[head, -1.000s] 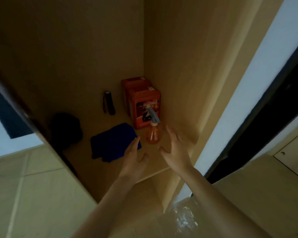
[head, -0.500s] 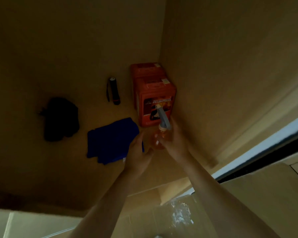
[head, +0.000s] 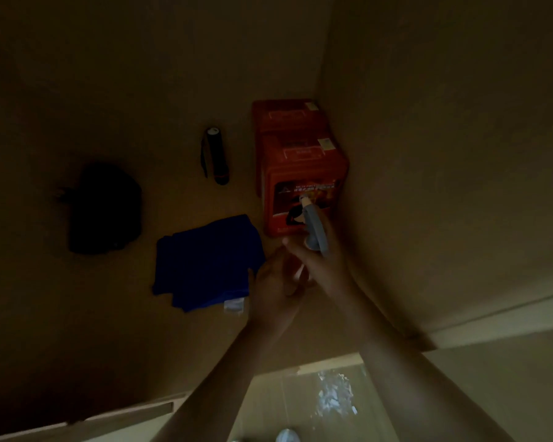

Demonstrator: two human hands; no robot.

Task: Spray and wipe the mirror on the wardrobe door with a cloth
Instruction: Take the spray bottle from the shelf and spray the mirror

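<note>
Inside a dim wardrobe shelf [head: 115, 330], the right hand [head: 324, 266] grasps the spray bottle [head: 315, 231] below its grey trigger head, fingers wrapped round the neck. The left hand [head: 273, 291] curls against the bottle's body. The blue cloth [head: 205, 263] lies at nine o'clock of the hands, an orange box [head: 300, 173] at twelve.

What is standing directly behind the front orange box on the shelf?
Behind the front orange box stands a second orange box, pushed into the corner. Only its top shows; its front and lower part are covered by the front box.
</note>
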